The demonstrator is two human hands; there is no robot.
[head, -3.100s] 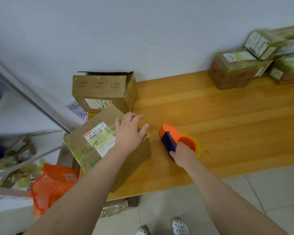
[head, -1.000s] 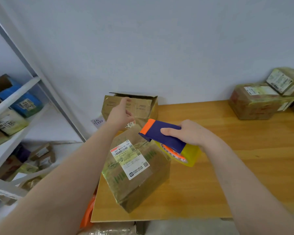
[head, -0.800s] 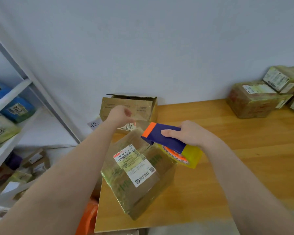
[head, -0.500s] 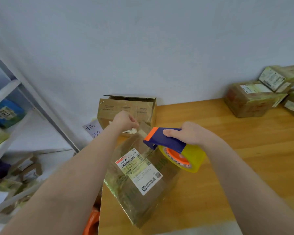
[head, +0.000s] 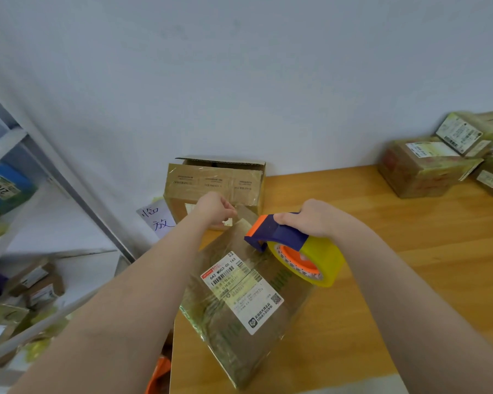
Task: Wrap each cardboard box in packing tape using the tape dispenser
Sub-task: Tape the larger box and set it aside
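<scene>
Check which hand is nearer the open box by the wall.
Left. The left hand holds the top of the labelled box, just in front of the open box; the right hand grips the tape dispenser farther right.

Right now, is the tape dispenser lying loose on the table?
No, the right hand grips the tape dispenser and holds its front edge against the upper face of the labelled box.

Single wide-angle view from a camera on the person's head, facing forward and down over both forearms. It sits close above the left hand [head: 215,208] and right hand [head: 316,218] at the left end of the bench [head: 416,268], with white wall [head: 239,81] filling the upper half.
</scene>
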